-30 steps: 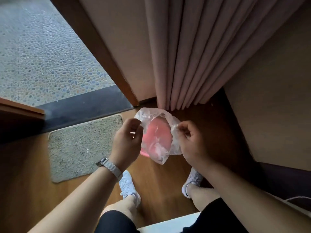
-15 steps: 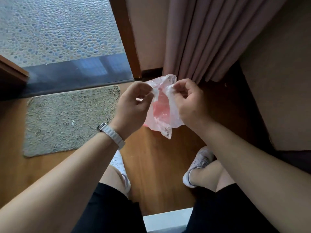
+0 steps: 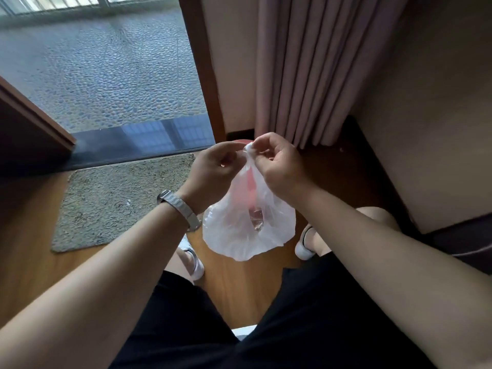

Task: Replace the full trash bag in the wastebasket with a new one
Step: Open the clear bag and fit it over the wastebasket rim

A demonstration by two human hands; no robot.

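Trash bag [image 3: 249, 227], translucent white, gathered top pinched between left hand [image 3: 213, 171] and right hand [image 3: 279, 169], hands close together.

No text, label, brand, number or sign can be read on anything here.

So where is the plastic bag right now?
Head view, centre: the plastic bag hangs with its gathered top pinched by the left hand and right hand, above the floor, right of the doormat.
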